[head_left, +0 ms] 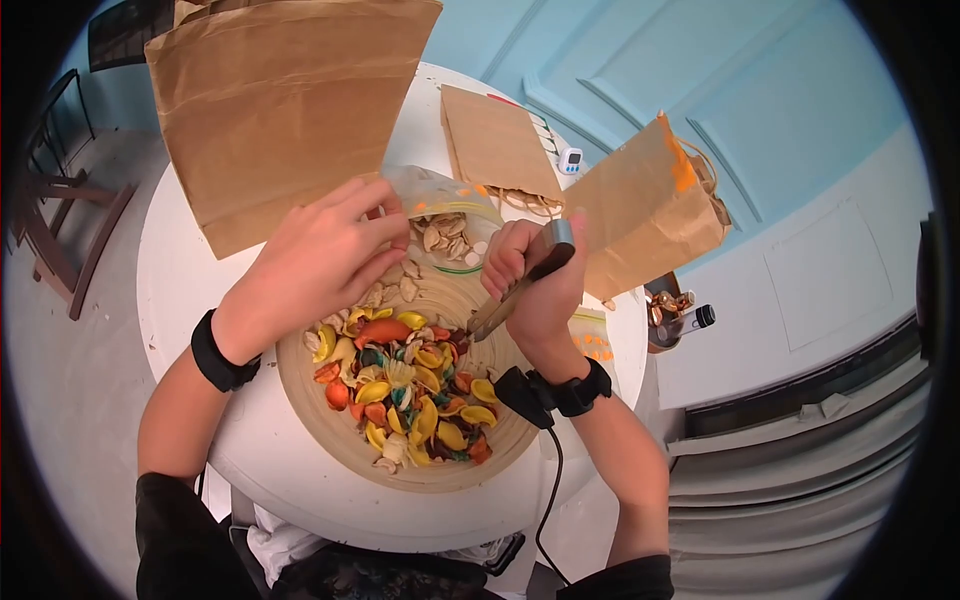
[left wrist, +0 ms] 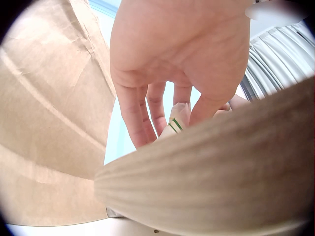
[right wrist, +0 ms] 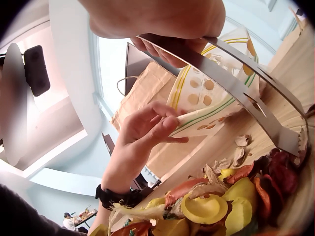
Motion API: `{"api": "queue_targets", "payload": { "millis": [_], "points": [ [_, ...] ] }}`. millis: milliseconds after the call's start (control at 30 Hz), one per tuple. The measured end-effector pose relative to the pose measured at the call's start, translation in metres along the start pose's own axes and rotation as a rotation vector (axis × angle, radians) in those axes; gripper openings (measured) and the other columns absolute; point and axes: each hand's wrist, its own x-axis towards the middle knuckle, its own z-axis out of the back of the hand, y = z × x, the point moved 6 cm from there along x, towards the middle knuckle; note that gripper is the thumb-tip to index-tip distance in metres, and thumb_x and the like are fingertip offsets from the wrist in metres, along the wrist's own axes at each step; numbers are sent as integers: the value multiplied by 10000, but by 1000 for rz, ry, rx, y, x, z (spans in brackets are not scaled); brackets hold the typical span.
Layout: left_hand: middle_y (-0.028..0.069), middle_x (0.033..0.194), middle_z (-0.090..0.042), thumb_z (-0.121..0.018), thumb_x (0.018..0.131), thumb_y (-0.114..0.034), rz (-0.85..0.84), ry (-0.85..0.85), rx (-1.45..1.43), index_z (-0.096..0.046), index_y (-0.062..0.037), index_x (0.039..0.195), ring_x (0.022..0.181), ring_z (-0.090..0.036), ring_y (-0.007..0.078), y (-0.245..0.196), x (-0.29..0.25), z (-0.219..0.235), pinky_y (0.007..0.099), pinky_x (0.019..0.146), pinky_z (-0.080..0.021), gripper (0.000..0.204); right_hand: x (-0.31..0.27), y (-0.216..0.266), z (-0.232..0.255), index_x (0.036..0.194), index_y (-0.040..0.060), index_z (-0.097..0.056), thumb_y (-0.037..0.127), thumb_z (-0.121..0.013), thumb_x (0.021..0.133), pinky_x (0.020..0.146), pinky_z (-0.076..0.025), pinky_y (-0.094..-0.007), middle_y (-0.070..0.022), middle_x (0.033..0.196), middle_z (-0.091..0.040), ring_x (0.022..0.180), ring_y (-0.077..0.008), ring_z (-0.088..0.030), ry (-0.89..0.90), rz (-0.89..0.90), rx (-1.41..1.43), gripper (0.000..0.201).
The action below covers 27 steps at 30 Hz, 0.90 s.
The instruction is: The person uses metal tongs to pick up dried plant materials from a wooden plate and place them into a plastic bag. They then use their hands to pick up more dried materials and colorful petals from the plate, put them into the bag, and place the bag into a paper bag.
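Note:
My left hand (head_left: 335, 245) pinches the rim of a clear zip bag (right wrist: 199, 91) printed with dots and yellow and green lines. The bag lies with its mouth facing the bowl, and pale dried pieces (head_left: 442, 240) show inside. In my right hand (head_left: 540, 290) is a pair of metal tongs (right wrist: 236, 91), gripped near the bent end. The tong tips point down at the right edge of a heap of colourful potpourri (head_left: 405, 385) in a wide round wooden bowl (head_left: 430, 482). A few pale pieces lie in the bowl by the bag's mouth.
A tall paper bag (head_left: 285, 120) stands left of the bowl on the white table (head_left: 180, 290). Behind are a flat paper bag (head_left: 500, 140), a small timer (head_left: 570, 160) and another paper bag (head_left: 645, 210). A packet with orange pieces (head_left: 595, 345) lies right of the bowl.

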Motion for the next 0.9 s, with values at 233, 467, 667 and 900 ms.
{"api": "queue_targets", "payload": {
  "millis": [233,467,667,900],
  "points": [
    [85,1065,-606,-705,925,-133,6,-3,5,-659,-41,935,1014,-621,298,1,0,2,427,817,-520,103,1,-1,2,643,96,-332,599,-180,1067,486,-342,-316,-48,609,-362,533,-183,-364,-26,14,33,676],
    [83,1058,-606,-706,923,-129,-5,-6,10,-660,-40,936,1008,-623,294,1,0,2,426,808,-523,101,1,-6,-4,626,100,-324,606,-188,1065,474,-325,-313,-45,592,-344,516,-180,-339,-10,5,37,684],
    [84,1055,-609,-709,918,-126,-10,-20,3,-661,-41,937,1005,-623,295,1,0,3,422,804,-525,99,2,-4,3,625,112,-317,615,-201,1065,456,-305,-310,-37,590,-328,510,-167,-311,-7,18,60,679],
    [84,1056,-611,-719,906,-117,8,-6,-14,-661,-39,943,1005,-620,298,1,-1,3,427,812,-525,104,23,63,15,634,119,-341,636,-213,1046,459,-296,-308,-11,578,-314,495,-155,-307,-98,240,244,674]
  ]
}}
